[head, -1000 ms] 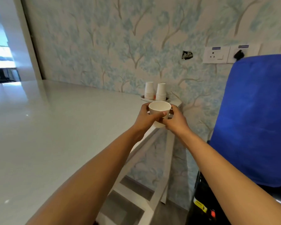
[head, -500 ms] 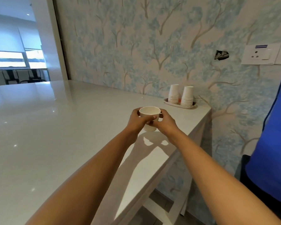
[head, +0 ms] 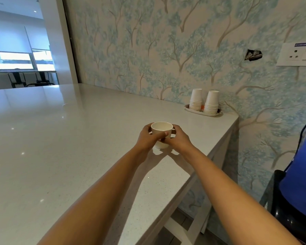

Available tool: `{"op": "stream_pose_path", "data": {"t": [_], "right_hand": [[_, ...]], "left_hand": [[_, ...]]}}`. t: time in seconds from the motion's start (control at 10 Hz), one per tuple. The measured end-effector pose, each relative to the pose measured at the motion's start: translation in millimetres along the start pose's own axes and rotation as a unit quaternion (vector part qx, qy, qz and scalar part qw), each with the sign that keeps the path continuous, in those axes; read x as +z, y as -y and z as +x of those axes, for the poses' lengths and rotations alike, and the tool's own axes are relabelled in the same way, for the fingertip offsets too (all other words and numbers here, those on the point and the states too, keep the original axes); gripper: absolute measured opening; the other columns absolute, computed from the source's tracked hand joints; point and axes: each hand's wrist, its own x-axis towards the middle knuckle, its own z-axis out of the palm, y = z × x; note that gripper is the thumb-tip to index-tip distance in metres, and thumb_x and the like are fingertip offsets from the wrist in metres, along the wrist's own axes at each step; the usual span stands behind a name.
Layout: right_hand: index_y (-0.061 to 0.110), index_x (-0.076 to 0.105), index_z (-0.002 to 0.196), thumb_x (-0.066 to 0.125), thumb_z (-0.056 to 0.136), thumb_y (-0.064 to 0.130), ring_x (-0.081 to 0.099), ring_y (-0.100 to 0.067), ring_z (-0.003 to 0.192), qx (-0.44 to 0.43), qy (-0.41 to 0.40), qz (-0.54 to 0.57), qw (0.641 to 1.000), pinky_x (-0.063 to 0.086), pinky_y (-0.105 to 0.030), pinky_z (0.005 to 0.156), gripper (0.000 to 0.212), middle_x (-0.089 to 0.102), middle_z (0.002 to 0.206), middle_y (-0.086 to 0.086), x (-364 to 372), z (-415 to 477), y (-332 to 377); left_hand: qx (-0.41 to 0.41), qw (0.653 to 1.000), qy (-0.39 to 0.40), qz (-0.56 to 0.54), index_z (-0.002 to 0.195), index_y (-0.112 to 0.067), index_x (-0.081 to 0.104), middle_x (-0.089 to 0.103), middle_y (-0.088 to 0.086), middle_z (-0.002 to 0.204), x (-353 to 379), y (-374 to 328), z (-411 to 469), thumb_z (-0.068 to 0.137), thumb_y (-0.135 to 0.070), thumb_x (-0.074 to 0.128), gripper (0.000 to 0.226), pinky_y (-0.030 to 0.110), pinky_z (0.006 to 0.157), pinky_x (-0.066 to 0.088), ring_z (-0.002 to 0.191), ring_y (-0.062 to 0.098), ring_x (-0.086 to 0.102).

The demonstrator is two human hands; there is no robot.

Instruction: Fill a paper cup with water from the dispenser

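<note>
Two bare hands close around one small white paper cup in the head view — the left hand wraps its near and left side with the thumb laid across the front, the right hand cups the right side and back. The cup stands upright, mouth open to the camera; whether its base touches the glossy white speckled countertop or hangs just above it cannot be told. Its inside looks pale, and no water can be made out. Farther back near the counter's corner, two upside-down stacks of white paper cups sit on a shallow oval white tray, against the blue tree-patterned wallpaper. At the right edge shows a blue water bottle.
</note>
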Motion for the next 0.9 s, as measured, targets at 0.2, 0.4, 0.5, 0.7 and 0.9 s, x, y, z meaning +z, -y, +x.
{"op": "stream_pose_path", "data": {"t": [0.2, 0.4, 0.5, 0.7, 0.9], "right_hand": [[0.011, 0.037, 0.136, 0.071, 0.08, 0.018, 0.048, -0.03, 0.122, -0.002, -0.006, -0.009, 1.0, 0.046, -0.037, 0.095, 0.066, 0.047, 0.139, -0.012, 1, -3, -1], [0.007, 0.039, 0.135, 0.066, 0.084, 0.016, 0.047, -0.029, 0.125, 0.015, -0.011, -0.029, 0.999, 0.041, -0.037, 0.099, 0.059, 0.048, 0.139, -0.012, 1, -12, -3], [0.006, 0.039, 0.136, 0.062, 0.086, 0.014, 0.047, -0.029, 0.124, 0.021, -0.006, -0.041, 0.999, 0.04, -0.036, 0.099, 0.055, 0.048, 0.139, -0.012, -2, -20, -5], [0.009, 0.043, 0.134, 0.058, 0.09, 0.018, 0.05, -0.027, 0.121, 0.004, 0.013, -0.032, 0.999, 0.043, -0.039, 0.102, 0.048, 0.051, 0.136, -0.01, -11, -39, -4], [0.013, 0.049, 0.13, 0.051, 0.094, 0.023, 0.056, -0.018, 0.109, -0.036, -0.027, -0.044, 0.998, 0.051, -0.031, 0.088, 0.038, 0.055, 0.132, -0.006, -39, -78, -8]], "left_hand": [[-0.007, 1.0, 0.004, 0.003, 0.137, -0.009, 0.04, 0.048, 0.009, 0.139, -6, 0, -7, 0.079, -0.021, 0.071, 0.067, 0.036, 0.099, 0.044, 0.118, 0.023, 0.05], [-0.007, 1.0, 0.002, 0.023, 0.135, -0.007, 0.045, 0.051, 0.013, 0.137, -8, 0, -18, 0.089, -0.017, 0.058, 0.048, 0.048, 0.107, 0.039, 0.123, 0.029, 0.048], [-0.002, 1.0, 0.005, 0.028, 0.135, -0.007, 0.045, 0.05, 0.013, 0.139, -8, 2, -27, 0.092, -0.016, 0.053, 0.045, 0.049, 0.109, 0.037, 0.125, 0.03, 0.046], [0.008, 0.999, -0.002, 0.049, 0.138, -0.009, 0.042, 0.046, 0.012, 0.143, -1, 3, -42, 0.097, -0.02, 0.045, 0.043, 0.049, 0.111, 0.034, 0.129, 0.03, 0.043], [0.014, 0.993, -0.017, 0.113, 0.142, -0.011, 0.036, 0.04, 0.012, 0.148, 13, 0, -66, 0.1, -0.023, 0.034, 0.043, 0.048, 0.112, 0.03, 0.132, 0.031, 0.039]]}}
